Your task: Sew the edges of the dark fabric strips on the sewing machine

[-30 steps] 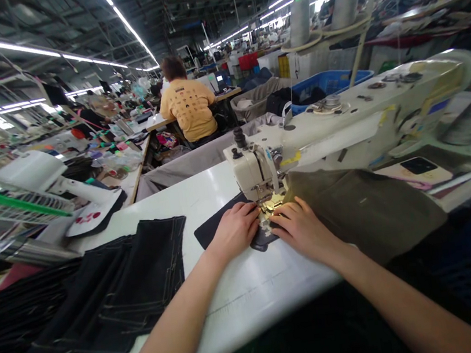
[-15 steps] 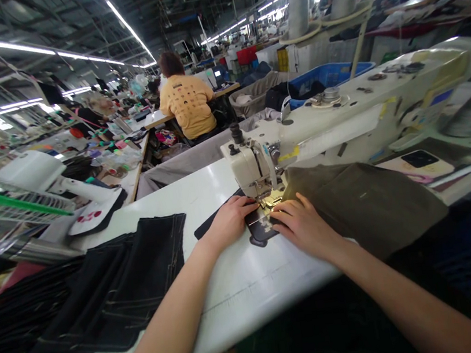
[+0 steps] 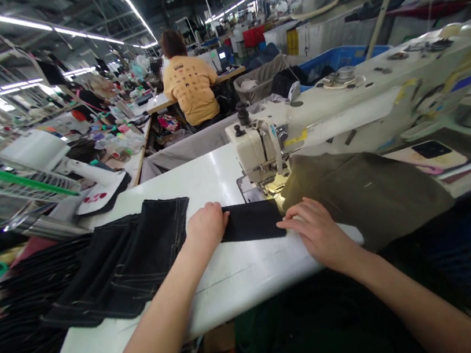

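Two hands, the left hand [image 3: 206, 225] with fingers pressed together and the right hand [image 3: 319, 229] with fingers spread, pinch nothing — they press a black fabric strip [image 3: 251, 221] flat on the white sewing table [image 3: 233, 282], just before the sewing machine [image 3: 258, 150], keeping it smooth.

You have a matt black cloth panel [image 3: 251, 221] on a smooth, glossy white tabletop [image 3: 233, 285]. To the right lies matt olive cloth [image 3: 365, 199]; to the left, dark, coarse denim [image 3: 117, 269]. At the far side, your sewing machine head [image 3: 253, 147] is cream-painted metal with a low sheen. Farther right: a blue plastic crate [image 3: 339, 58].
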`<action>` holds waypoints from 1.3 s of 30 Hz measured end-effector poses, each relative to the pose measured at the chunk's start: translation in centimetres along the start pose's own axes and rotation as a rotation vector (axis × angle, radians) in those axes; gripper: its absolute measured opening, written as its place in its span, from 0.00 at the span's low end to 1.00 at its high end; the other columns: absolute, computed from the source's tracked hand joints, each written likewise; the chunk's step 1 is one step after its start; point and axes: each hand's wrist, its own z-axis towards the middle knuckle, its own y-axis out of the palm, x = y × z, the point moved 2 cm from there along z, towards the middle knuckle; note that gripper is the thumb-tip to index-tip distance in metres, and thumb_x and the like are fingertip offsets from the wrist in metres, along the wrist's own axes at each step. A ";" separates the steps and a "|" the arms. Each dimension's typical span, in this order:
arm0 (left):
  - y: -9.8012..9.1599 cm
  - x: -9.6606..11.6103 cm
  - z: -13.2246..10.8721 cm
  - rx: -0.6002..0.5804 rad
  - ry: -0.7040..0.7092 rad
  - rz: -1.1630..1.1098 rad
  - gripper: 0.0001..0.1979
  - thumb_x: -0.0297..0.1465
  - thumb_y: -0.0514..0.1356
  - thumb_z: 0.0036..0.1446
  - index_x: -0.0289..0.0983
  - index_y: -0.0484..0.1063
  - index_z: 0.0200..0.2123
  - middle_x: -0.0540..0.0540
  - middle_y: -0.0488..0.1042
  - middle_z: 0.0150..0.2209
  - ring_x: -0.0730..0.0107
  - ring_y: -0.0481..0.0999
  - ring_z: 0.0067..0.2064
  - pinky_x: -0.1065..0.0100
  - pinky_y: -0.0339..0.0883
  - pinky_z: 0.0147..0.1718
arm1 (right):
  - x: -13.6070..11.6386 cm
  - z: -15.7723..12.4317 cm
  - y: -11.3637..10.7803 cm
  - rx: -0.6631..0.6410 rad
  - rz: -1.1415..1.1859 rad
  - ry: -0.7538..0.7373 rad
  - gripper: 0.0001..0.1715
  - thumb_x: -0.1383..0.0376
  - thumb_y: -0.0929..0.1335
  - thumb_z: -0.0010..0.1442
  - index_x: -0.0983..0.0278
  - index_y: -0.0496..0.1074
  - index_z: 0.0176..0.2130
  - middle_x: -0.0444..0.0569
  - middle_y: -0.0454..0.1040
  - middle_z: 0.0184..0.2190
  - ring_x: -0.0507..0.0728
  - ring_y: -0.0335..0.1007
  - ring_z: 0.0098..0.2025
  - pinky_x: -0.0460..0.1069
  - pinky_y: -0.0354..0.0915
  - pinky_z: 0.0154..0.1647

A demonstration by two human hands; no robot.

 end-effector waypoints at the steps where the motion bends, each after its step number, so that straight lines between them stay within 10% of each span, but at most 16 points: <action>1: -0.2 0.0 -0.2 -0.006 -0.010 0.002 0.15 0.35 0.51 0.68 0.30 0.73 0.43 0.35 0.76 0.39 0.49 0.80 0.42 0.58 0.73 0.38 | -0.2 0.0 0.1 -0.011 -0.012 -0.006 0.28 0.80 0.59 0.59 0.59 0.77 0.48 0.50 0.74 0.41 0.58 0.68 0.47 0.63 0.54 0.64; 5: -1.0 1.5 -0.7 0.112 0.070 -0.040 0.10 0.29 0.54 0.65 0.32 0.74 0.39 0.36 0.75 0.38 0.49 0.77 0.42 0.57 0.73 0.37 | -0.3 -0.1 0.4 -0.047 -0.042 0.005 0.25 0.80 0.61 0.58 0.59 0.79 0.43 0.50 0.74 0.39 0.58 0.67 0.46 0.63 0.53 0.64; 11: 0.0 6.6 -1.6 0.322 0.670 -0.298 0.15 0.23 0.52 0.65 0.36 0.70 0.52 0.40 0.72 0.51 0.58 0.71 0.54 0.59 0.70 0.50 | 0.1 0.0 0.4 -0.085 -0.015 -0.006 0.26 0.80 0.61 0.61 0.57 0.78 0.45 0.47 0.77 0.45 0.58 0.68 0.52 0.63 0.48 0.66; 39: 2.3 6.9 0.8 0.456 0.551 -0.489 0.17 0.30 0.52 0.68 0.32 0.69 0.57 0.37 0.70 0.58 0.56 0.68 0.57 0.54 0.64 0.59 | 2.2 2.1 0.8 -0.092 -0.048 0.056 0.26 0.77 0.58 0.64 0.61 0.73 0.54 0.53 0.76 0.50 0.60 0.67 0.53 0.63 0.51 0.65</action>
